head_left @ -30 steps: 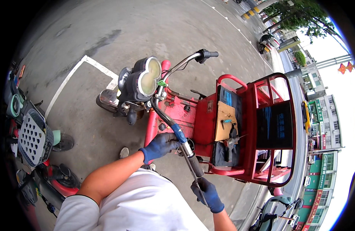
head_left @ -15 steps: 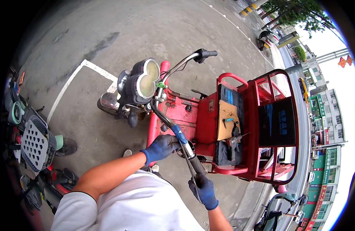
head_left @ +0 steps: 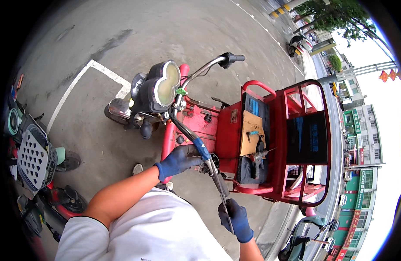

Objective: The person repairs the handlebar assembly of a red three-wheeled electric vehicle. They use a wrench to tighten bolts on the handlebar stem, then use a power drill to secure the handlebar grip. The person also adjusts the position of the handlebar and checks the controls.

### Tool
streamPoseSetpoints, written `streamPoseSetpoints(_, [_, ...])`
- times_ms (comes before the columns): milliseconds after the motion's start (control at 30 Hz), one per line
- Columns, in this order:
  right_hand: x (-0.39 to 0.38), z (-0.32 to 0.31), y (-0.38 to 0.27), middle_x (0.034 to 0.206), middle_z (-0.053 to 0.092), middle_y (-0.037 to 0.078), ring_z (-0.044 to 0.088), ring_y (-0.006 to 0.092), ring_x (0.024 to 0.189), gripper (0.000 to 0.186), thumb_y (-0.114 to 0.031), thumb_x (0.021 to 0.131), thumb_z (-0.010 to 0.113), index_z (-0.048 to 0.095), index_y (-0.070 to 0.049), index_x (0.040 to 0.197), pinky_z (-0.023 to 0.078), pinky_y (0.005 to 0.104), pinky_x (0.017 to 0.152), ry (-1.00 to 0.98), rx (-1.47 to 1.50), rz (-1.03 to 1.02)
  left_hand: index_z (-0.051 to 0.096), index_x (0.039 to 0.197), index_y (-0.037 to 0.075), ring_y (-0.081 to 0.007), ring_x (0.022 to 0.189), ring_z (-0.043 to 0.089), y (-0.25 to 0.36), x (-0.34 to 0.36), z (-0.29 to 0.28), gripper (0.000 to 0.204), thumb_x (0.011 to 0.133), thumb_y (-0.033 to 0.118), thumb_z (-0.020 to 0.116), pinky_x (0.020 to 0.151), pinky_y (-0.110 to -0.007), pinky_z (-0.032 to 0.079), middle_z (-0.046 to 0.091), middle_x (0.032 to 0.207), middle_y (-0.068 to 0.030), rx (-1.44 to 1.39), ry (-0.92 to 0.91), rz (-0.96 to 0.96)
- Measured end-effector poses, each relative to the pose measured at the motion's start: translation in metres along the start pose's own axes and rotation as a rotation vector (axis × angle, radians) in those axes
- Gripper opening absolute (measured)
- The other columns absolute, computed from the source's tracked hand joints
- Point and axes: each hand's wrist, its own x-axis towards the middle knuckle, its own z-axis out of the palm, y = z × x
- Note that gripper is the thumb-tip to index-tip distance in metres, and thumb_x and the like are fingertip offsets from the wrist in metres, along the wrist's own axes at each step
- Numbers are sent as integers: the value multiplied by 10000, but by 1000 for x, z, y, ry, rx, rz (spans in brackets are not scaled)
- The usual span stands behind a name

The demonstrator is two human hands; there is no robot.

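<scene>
A red cargo tricycle [head_left: 226, 130] stands in front of me, its curved handlebar [head_left: 188, 132] reaching toward my body. Blue tape [head_left: 202, 148] wraps the near arm of the bar. My left hand [head_left: 178, 161], in a blue glove, has its fingers bent closed against the bar just below the tape; the fingertips are partly hidden. A thin, long metal rod [head_left: 221, 191] runs beside the black handlebar grip [head_left: 223, 186]. Its lower part passes through my gloved right hand [head_left: 237, 221], which is closed around it. The rod's upper end is hard to make out by the bar.
On the tricycle seat lie a cardboard piece [head_left: 251, 132], a small turquoise-handled tool [head_left: 253, 133] and a power drill [head_left: 257, 158]. Twin headlights [head_left: 166, 85] sit at the front. A scooter with a grey basket [head_left: 35, 158] stands at left, another scooter [head_left: 303, 235] at lower right.
My right hand has moved slightly right and down with the rod. The left hand has shifted a little right and up along the bar. The whole view has moved slightly.
</scene>
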Motion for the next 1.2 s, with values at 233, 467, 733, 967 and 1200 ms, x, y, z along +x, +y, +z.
streamPoseSetpoints(233, [13,3,11,720,613,73,625,150,588,161,-127,872,596,584,-20,991,529,307,557,-128,191,186,621,1172,11,-155,1016,606,9,2,-2,317,870,81,685,909,-318,494,654,1103,-75,11,-96,-82])
streamPoseSetpoints(467, [26,-3,1,759,577,33,592,109,620,101,-100,896,568,576,-11,943,544,285,536,-186,176,259,652,1074,29,-102,838,634,29,-4,9,206,896,133,661,748,-270,523,692,939,-36,288,32,-110])
streamPoseSetpoints(733, [29,-6,6,683,563,99,623,204,582,95,-123,863,603,562,-37,852,511,328,519,-97,-73,-56,680,1069,18,-104,824,647,25,-3,9,203,881,90,648,745,-277,523,718,946,-48,373,60,-55])
streamPoseSetpoints(967, [36,-8,-19,700,548,229,554,447,651,145,-145,853,625,548,-25,828,426,462,555,27,-252,-174,680,1081,40,-91,835,649,25,-4,13,200,901,121,648,726,-260,524,709,937,-34,250,61,-69])
streamPoseSetpoints(1200, [28,7,-5,643,549,224,557,449,606,133,-128,863,622,553,-27,811,421,460,511,69,-275,-185,664,1098,26,-86,821,630,18,-3,8,227,904,142,651,744,-262,529,699,969,-40,201,12,-62])
